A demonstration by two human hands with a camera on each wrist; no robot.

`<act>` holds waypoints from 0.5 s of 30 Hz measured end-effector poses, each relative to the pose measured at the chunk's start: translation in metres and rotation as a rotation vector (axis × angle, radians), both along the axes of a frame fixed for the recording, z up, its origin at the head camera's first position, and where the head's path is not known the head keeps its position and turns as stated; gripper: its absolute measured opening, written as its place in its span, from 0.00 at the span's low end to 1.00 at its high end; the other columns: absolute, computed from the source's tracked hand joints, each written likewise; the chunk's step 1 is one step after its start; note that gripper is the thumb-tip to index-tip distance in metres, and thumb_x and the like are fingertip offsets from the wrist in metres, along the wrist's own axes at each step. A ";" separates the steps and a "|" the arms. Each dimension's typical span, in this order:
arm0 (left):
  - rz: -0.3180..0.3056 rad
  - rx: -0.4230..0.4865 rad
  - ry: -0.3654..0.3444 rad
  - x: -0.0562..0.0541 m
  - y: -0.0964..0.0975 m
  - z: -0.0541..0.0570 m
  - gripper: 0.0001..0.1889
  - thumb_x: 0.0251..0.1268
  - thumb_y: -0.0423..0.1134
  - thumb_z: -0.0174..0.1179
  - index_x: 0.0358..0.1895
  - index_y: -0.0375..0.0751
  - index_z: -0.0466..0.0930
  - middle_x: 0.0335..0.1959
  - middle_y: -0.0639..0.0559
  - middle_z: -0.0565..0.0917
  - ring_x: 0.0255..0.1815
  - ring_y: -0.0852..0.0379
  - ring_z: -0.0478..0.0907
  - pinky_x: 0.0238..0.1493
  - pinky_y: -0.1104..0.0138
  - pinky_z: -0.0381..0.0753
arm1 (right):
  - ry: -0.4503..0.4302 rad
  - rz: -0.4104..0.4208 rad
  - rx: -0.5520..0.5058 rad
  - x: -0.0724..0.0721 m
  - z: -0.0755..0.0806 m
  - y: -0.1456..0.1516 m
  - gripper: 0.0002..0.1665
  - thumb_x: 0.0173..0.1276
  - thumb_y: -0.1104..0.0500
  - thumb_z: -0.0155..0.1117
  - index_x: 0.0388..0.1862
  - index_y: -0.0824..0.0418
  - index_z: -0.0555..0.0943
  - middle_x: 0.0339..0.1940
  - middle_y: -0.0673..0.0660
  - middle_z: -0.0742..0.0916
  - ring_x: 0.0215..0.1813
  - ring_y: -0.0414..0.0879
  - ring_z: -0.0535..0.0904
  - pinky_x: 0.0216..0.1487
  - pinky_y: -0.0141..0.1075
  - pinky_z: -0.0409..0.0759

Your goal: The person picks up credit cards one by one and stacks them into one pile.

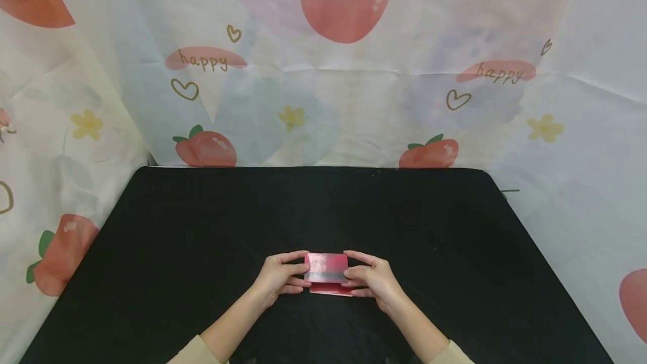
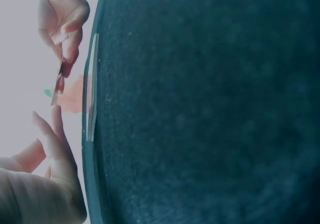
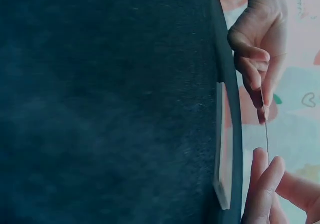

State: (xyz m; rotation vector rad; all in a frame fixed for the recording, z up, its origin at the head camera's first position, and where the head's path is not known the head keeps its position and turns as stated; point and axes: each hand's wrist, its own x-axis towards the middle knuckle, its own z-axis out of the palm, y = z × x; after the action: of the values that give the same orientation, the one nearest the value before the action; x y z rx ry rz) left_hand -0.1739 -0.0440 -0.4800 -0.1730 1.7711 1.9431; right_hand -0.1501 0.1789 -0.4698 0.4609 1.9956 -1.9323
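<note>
A thin pink-and-silver card (image 1: 326, 267) is held above the table between two hands; edge-on, it shows as a narrow line in the right wrist view. My left hand (image 1: 281, 275) pinches its left end, with the thumb on the near face. At the opposite end, my right hand (image 1: 373, 281) pinches the card in the same way. Below it lies a small red stack of flat pieces (image 1: 331, 289), partly covered by the held card in the head view. Several thin layers show along the side of this stack (image 2: 92, 91) in the left wrist view.
A black-topped table (image 1: 202, 223) spreads out around the hands. Behind it and along both sides hangs a pale cloth (image 1: 354, 105) printed with red fruit, hearts and flowers. The table's far edge meets the cloth.
</note>
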 end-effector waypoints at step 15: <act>-0.030 -0.068 0.079 0.001 0.006 -0.007 0.23 0.54 0.33 0.64 0.55 0.33 0.75 0.33 0.40 0.85 0.22 0.52 0.83 0.22 0.67 0.82 | 0.004 -0.016 -0.019 0.004 -0.008 0.003 0.29 0.54 0.68 0.65 0.58 0.65 0.73 0.29 0.59 0.87 0.25 0.48 0.84 0.25 0.36 0.83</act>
State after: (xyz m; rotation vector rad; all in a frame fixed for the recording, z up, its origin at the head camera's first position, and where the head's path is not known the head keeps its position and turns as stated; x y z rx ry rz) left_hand -0.1734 -0.0377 -0.4875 -0.0940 1.8807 1.8942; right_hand -0.1462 0.1822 -0.4774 0.4699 1.9800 -1.9615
